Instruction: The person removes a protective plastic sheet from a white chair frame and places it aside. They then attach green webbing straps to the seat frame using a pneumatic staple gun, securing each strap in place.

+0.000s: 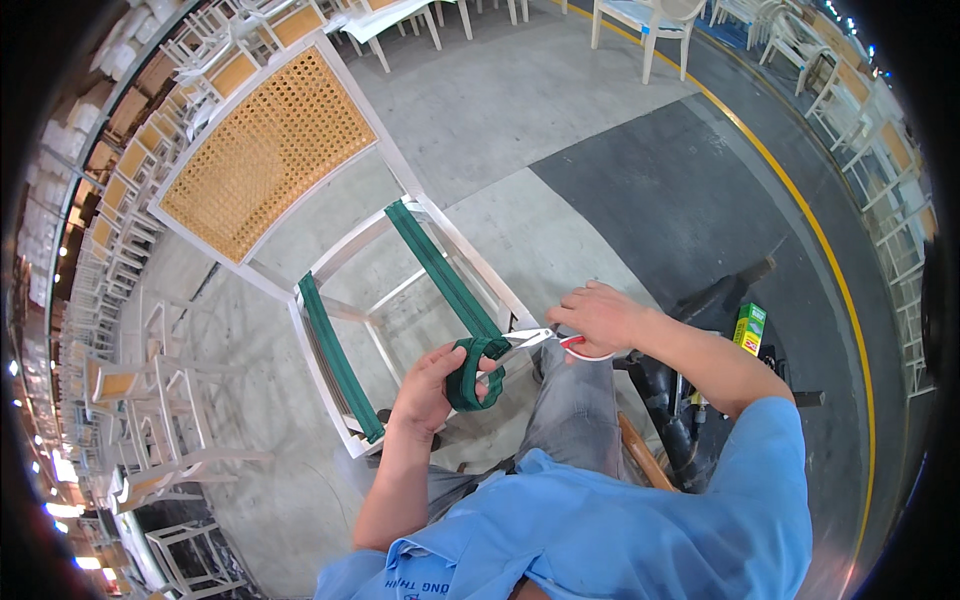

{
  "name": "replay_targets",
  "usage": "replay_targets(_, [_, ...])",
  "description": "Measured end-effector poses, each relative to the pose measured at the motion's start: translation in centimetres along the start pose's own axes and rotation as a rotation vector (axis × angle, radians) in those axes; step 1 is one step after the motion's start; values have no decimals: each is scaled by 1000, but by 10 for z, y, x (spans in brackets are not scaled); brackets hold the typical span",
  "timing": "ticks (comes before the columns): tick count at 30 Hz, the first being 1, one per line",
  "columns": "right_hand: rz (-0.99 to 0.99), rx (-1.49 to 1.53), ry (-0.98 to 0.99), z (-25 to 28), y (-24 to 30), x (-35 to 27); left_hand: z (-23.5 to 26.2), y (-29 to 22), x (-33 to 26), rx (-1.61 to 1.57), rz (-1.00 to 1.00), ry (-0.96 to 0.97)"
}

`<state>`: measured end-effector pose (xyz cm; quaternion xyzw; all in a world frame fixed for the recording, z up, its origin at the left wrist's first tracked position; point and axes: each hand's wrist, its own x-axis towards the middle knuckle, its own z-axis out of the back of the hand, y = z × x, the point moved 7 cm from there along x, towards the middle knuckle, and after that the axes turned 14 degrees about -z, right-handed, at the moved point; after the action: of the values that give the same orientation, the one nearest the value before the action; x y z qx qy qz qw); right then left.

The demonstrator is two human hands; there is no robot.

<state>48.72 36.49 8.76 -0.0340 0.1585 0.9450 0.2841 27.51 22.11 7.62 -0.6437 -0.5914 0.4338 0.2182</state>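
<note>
A: Please tell me what is there, beginning at left.

B: First is the chair's cane back (268, 150). Then the left strap (338, 362), green, lies along the seat frame (475, 260). Next, the left hand (430, 385) grasps the green roll (464, 385), just in front of the seat. The right strap (443, 275) comes down beside it; I think roll and strap are one piece, but I cannot see the joint clearly.

A: And farther to the right?

B: The scissors (540, 337), with their tips close to the strap's near end. The right hand (605, 315) is clenched around their red handle.

A: How would you do this step well? It looks to me like cutting.

B: In my judgement, the left hand should hold the roll firmly and pull the strap only a little, so the edge is straight. The blades should go squarely across, in one full bite. A slanted cut could fray. Also, I would bring the left fingertips away from the blades, and mind the knee below.
</note>
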Motion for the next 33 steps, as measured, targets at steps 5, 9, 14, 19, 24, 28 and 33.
replay_targets(5, [176, -101, 53, -7, 11, 32, 1, 0, -1, 15, 0, -19])
replay_targets(9, [250, -184, 97, -9, 9, 42, -1, -3, -3, 18, 18, -19])
replay_targets(14, [379, -46, 27, -1, 26, 48, 2, -5, -7, 13, 18, -36])
replay_targets(19, [257, 29, 53, -12, 30, 41, 2, -4, -6, -43, -21, -10])
replay_targets(24, [-288, 507, -276, -30, -10, -52, 53, -1, -11, 355, -205, -187])
replay_targets(28, [-996, 916, -626, -82, -45, -191, 97, 18, -26, 939, -299, -167])
replay_targets(33, [-1790, 592, -837, -139, -48, -383, 83, 41, -28, 1417, -356, -187])
